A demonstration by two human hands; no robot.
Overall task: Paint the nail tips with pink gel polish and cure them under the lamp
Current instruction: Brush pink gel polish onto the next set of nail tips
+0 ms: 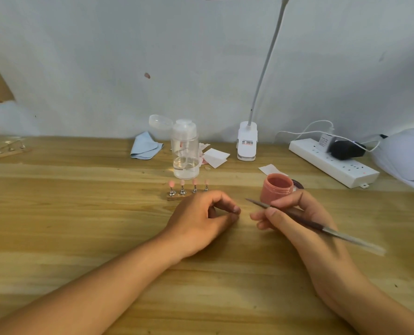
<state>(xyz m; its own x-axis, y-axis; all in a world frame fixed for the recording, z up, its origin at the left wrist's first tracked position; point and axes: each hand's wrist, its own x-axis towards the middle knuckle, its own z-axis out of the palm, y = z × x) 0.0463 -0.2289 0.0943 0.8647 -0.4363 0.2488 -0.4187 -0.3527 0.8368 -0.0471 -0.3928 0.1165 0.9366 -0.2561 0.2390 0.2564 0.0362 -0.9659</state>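
Note:
A row of pink-painted nail tips (188,183) stands on metal pegs in a small wooden holder (174,197) at mid-table. My left hand (201,218) rests on the table just right of the holder with its fingers curled; whether they pinch anything is hidden. My right hand (295,213) holds a thin brush (322,227) like a pen, its tip pointing left toward my left hand. An open pink gel jar (277,187) stands right behind my right fingers. The white curing lamp (404,158) sits at the far right edge.
A clear pump bottle (185,153) stands behind the nail holder, with a blue cloth (144,147) and white wipes (215,157) around it. A clip-on desk lamp (247,143) and a power strip (331,163) lie at the back right. Another tip holder (2,148) sits far left.

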